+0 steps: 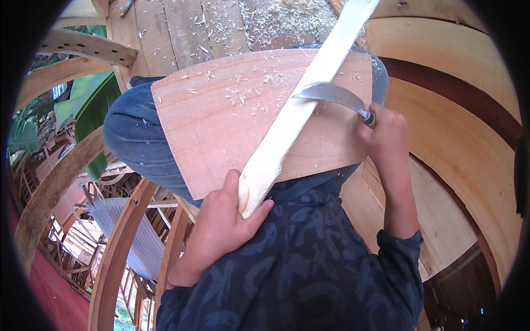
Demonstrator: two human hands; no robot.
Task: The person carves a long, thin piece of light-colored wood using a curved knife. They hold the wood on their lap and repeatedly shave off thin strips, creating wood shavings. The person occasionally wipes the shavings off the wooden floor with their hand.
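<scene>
A long pale stick of peeled wood (287,118) slants across my lap, its thicker rough end toward me and its far end running out past the top of the picture. My left hand (223,215) grips that near end, thumb on one side and fingers on the other. In my right hand (385,132) is the dark handle of a curved knife (337,95). Its blade reaches leftward over the stick and its tip rests on or just above the wood. Beneath the stick, a thin reddish board (215,127) lies over my thighs, with small shavings scattered on it.
Wooden planks (176,33) ahead carry a thick spread of shavings (292,22). Curved pale boards (447,138) rise close on my right. To the left are bent wooden ribs (124,248), a corrugated sheet (130,237) lower down and green leaves (94,105).
</scene>
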